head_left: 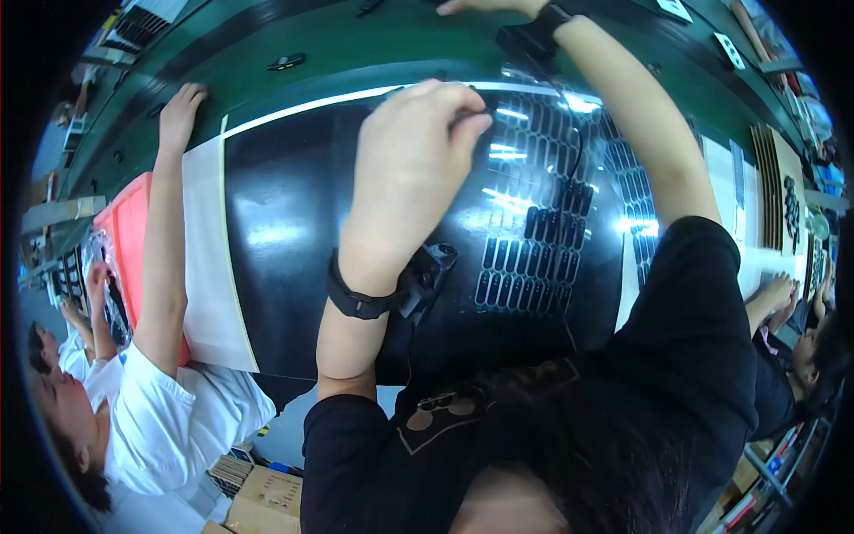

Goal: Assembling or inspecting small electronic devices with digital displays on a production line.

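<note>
My left hand (414, 147) is raised over the black work mat (289, 196), its fingers curled together. A dark bit shows at the fingertips, too hidden to name. To the right lies a clear plastic tray (507, 254) with rows of long rounded pockets, several filled with small black oblong pieces (556, 236). My right hand (489, 5) stretches far across to the green conveyor belt (356, 44), fingers extended and partly cut off by the upper edge. A small black oblong device (286, 62) lies on the belt, left of that hand.
A black strapped-on camera (431, 276) sits at my left wrist, another (529, 40) at my right. At left, a co-worker's hand (181, 116) reaches the belt beside a pink bin (129, 236). Cardboard dividers (774, 182) stand at right, near another person's hands (778, 294).
</note>
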Motion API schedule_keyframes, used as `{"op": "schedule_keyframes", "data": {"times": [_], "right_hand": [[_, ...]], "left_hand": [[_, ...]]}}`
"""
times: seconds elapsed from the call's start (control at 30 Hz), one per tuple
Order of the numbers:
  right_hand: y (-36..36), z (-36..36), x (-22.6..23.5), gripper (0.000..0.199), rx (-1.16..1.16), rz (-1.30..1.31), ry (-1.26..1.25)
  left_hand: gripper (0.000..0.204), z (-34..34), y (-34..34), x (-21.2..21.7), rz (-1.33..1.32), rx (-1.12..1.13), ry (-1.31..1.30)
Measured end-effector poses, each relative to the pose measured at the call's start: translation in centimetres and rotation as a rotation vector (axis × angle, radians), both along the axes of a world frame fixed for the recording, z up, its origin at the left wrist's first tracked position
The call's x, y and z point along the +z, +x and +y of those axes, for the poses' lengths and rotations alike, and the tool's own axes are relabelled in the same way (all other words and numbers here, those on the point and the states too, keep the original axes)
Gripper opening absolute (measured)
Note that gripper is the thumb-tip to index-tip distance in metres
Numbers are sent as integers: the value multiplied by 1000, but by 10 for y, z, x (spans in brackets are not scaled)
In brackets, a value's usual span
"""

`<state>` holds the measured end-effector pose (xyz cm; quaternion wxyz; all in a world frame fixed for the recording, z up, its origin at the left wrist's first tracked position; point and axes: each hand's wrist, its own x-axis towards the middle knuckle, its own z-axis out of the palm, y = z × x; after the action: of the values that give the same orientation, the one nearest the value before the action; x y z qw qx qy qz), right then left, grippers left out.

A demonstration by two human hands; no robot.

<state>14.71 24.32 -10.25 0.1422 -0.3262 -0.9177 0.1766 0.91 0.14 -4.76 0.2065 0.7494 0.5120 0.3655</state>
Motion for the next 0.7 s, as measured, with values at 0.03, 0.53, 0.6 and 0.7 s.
{"op": "schedule_keyframes", "data": {"times": [0.03,0.53,0.6,0.7], "right_hand": [[-3,-25,21,26,-6,79,-88],[140,-191,-10,25,-671,763,-1301],[142,-188,-16,26,-651,867,-1337],[133,-191,-21,25,-643,746,-1205]], "left_hand": [[17,-1,3,-6,33,-51,-12],[11,17,130,-92,145,-481,73],[10,16,134,-89,181,-454,31],[9,8,132,-76,254,-392,-59]]}}
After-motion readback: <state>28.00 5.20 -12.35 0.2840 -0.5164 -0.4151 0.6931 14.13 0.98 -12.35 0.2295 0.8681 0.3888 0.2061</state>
